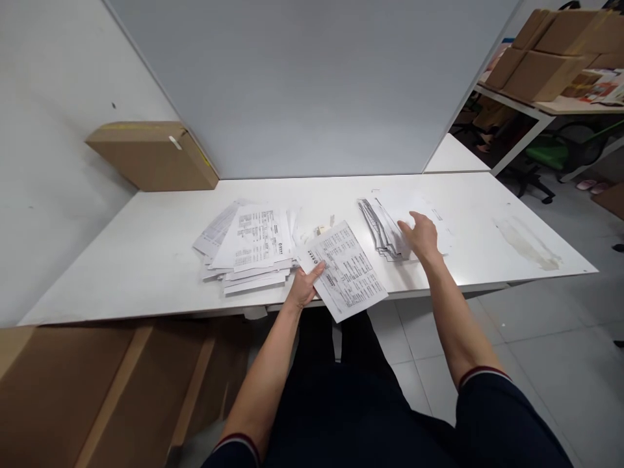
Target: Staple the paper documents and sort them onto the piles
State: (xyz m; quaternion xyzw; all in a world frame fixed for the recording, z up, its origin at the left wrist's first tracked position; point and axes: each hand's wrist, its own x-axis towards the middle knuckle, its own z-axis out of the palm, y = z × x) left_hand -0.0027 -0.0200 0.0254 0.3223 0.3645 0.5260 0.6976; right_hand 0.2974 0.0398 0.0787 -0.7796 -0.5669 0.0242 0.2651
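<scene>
My left hand [305, 286] pinches the near-left edge of a printed sheet [347, 270] that lies slanted at the front edge of the white table [146, 260] and overhangs it. To its left sits a loose pile of printed papers [251, 247]. My right hand [420, 235] rests flat with fingers spread on a second stack of papers [385, 227], whose edges are fanned out toward the left. A small yellowish scrap [322, 229] lies between the two piles.
A grey partition [312, 84] stands behind the table. A cardboard box [153, 155] sits at the back left corner. More cardboard [97, 390] leans below the table's left front. Shelving with boxes [550, 58] stands at the far right, above a tiled floor.
</scene>
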